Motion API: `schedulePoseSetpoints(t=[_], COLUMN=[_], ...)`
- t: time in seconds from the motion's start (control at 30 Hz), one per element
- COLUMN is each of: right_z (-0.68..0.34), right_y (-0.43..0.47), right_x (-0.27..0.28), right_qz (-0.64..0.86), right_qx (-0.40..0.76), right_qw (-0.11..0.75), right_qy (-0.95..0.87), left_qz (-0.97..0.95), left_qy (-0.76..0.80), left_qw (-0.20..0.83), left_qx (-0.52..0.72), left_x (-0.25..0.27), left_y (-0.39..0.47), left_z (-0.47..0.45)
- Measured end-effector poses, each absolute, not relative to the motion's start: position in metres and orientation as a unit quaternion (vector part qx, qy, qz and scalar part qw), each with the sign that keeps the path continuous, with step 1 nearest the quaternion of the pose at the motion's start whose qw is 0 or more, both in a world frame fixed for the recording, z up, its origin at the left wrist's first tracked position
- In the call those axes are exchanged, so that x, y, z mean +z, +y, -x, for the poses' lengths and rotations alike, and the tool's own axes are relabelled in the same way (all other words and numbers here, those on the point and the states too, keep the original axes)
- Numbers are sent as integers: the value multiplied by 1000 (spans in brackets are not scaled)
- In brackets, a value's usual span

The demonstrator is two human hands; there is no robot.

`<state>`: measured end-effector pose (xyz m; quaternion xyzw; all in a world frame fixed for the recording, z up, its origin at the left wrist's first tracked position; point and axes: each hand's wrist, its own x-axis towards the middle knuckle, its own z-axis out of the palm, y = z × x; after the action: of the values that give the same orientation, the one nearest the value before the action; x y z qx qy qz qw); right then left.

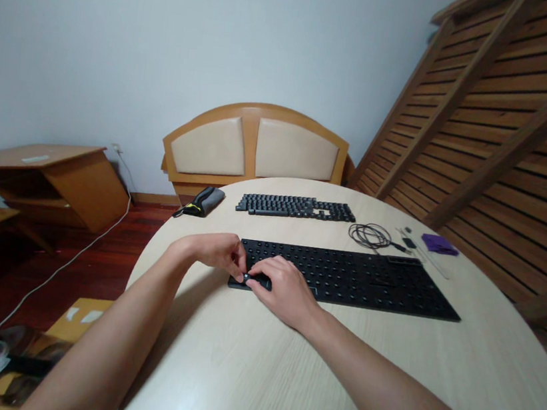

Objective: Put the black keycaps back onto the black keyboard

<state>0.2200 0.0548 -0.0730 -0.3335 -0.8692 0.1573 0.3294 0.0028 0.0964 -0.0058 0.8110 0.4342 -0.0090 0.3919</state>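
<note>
A black keyboard base (354, 279) stripped of most of its keycaps lies flat in front of me. At its front left corner, a small black keycap (247, 277) with a pale mark sits between the fingertips of both hands. My left hand (219, 252) comes in from the left, bent at the wrist, its thumb and fingers pinched on the keycap. From the other side my right hand (283, 287) closes thumb and forefinger against it, over the keyboard's edge. Other black keycaps (263, 282) show under the right hand, partly hidden.
Removed keycaps (278, 205) stand in rows behind the keyboard. A coiled black cable (370, 235), small tools (407, 241) and a purple cloth (439, 244) lie at the right. A black-and-yellow object (203, 202) rests near the table's (251, 377) left edge.
</note>
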Motion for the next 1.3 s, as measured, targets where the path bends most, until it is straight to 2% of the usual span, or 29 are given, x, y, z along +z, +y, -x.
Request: schedulePoseSetpoints(t=[0.4,0.67,1.3], right_z=[-219,-219,-216], right_y=[57,57,56], right_x=[-75,-76,-74], right_qz=[343,336,355], right_qx=[161,160,145], right_qw=[326,333,309], right_qy=[-866,-867,-870], left_qz=[-827,-838,-832], left_qy=[456,434,441], left_qw=[329,261,265], left_qx=[15,204,209], left_x=[-9,-43,-48], left_y=[80,50,52], left_z=[-4,5,3])
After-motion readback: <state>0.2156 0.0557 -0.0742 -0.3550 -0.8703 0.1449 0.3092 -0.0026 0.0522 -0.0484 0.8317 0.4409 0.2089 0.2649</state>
